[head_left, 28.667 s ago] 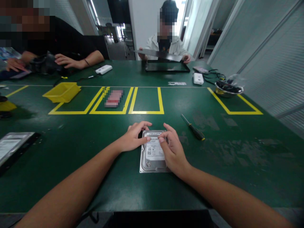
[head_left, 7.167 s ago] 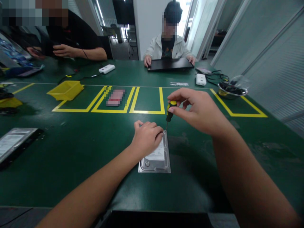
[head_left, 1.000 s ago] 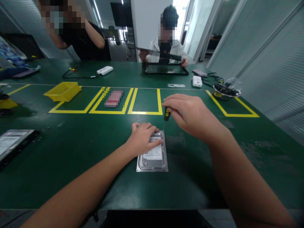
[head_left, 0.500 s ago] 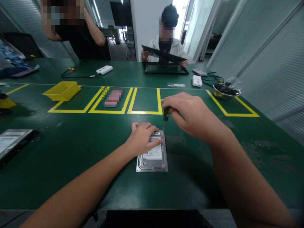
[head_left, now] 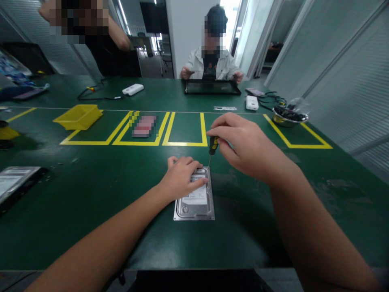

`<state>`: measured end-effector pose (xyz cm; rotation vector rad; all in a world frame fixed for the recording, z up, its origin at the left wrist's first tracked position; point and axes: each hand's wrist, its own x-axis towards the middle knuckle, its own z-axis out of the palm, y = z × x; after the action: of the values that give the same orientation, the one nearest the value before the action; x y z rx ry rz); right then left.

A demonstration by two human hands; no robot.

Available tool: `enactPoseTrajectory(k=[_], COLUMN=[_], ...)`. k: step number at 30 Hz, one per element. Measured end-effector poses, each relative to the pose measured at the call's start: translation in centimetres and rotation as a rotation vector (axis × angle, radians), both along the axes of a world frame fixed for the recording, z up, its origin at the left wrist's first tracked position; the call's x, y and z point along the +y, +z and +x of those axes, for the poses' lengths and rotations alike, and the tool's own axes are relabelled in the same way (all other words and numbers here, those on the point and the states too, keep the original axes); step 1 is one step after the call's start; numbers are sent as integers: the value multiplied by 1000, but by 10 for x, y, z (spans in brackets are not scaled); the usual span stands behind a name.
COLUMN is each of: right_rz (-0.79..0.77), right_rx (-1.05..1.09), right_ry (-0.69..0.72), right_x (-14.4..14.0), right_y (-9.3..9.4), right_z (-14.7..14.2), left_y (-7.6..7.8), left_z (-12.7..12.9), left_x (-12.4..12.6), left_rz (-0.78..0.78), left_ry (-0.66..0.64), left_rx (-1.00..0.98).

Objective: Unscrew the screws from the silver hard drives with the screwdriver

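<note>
Fingers (head_left: 197, 165) of the left hand (head_left: 181, 178) press flat, uncurled, on the far end of the hard drive (head_left: 195, 197), apparently steadying it lengthwise away on the tabletop (head_left: 91, 194), while the right hand (head_left: 243, 144) pinches a screwdriver (head_left: 212, 147) upright at its far right corner.

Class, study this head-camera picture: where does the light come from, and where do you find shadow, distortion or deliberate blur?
Head view: daylight enters behind the seated person; the right hand casts a soft shadow on the green table beside the hard drive; wall lines bend near the frame edges; faces and a pink item are pixelated.
</note>
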<state>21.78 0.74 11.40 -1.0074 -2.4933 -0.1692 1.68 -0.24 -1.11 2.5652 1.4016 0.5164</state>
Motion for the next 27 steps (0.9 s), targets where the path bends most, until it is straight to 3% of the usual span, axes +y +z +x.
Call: enactPoseTrajectory(k=[27], right_rz=[-6], right_rx=[-13], right_ry=[-45], right_x=[-2], right_y=[2], right_z=[1], left_y=[0], left_z=[0], left_x=[0], left_rz=[-11], left_ry=[4], left_rx=[-14])
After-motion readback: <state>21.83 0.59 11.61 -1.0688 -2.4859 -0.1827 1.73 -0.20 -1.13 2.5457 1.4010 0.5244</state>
